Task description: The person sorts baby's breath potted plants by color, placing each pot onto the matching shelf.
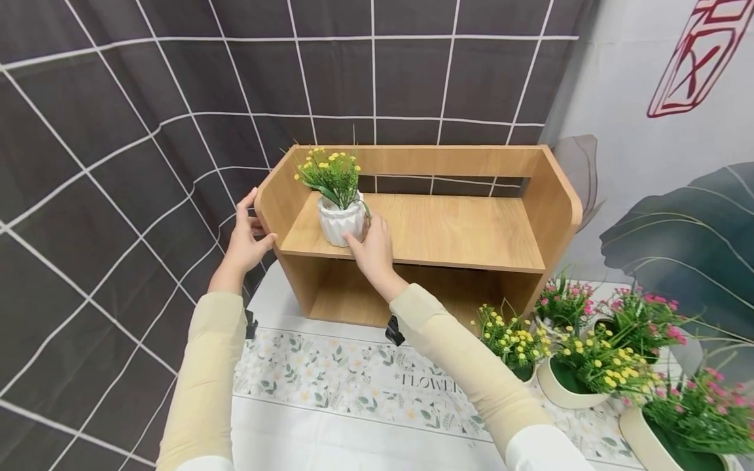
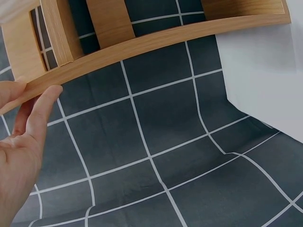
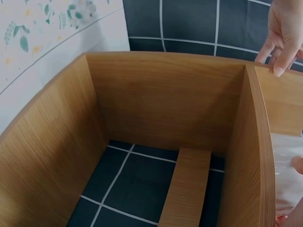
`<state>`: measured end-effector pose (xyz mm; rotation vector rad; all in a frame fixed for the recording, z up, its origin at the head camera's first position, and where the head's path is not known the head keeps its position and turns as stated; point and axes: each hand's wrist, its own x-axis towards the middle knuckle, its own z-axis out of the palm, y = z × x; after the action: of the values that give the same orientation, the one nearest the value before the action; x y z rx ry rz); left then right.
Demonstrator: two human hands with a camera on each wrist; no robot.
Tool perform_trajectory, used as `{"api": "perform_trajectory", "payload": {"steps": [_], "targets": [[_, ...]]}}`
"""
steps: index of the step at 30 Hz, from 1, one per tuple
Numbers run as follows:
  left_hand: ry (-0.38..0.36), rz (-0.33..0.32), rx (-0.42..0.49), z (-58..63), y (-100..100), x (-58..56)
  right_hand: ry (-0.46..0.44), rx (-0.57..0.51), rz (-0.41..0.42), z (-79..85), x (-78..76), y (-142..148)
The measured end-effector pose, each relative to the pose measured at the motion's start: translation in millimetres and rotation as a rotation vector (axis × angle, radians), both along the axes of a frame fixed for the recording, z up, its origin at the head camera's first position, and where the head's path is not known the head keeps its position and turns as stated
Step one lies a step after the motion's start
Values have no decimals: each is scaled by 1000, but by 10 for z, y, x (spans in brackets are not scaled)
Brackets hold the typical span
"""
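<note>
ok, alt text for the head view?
A person's right hand holds a faceted white pot of yellow flowers at the left end of the upper level in a light-brown wooden two-tier shelf; the left hand grips its left side panel. At lower right, rounded cream pots hold pink and yellow flowers.

A white fluted flowerpot (image 1: 334, 226) stands on the upper board (image 1: 459, 229) of a wooden shelf (image 1: 554, 203); the white tabletop (image 1: 306, 438) bears the shelf, floral-print runner (image 1: 306, 379) and potted flowers (image 1: 568, 386).

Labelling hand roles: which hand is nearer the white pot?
Right: the right hand grips the white pot; the left hand is apart from it, gripping the shelf's left panel.
</note>
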<state>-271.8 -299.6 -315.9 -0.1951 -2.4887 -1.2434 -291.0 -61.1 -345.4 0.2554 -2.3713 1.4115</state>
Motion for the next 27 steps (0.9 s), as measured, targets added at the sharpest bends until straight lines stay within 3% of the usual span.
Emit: {"api": "perform_trajectory", "payload": {"steps": [16, 27], "targets": [[25, -12, 3, 34, 18, -21, -17, 56, 25, 37, -60, -20], [23, -3, 10, -11, 2, -39, -2, -29, 38, 22, -55, 25]]}}
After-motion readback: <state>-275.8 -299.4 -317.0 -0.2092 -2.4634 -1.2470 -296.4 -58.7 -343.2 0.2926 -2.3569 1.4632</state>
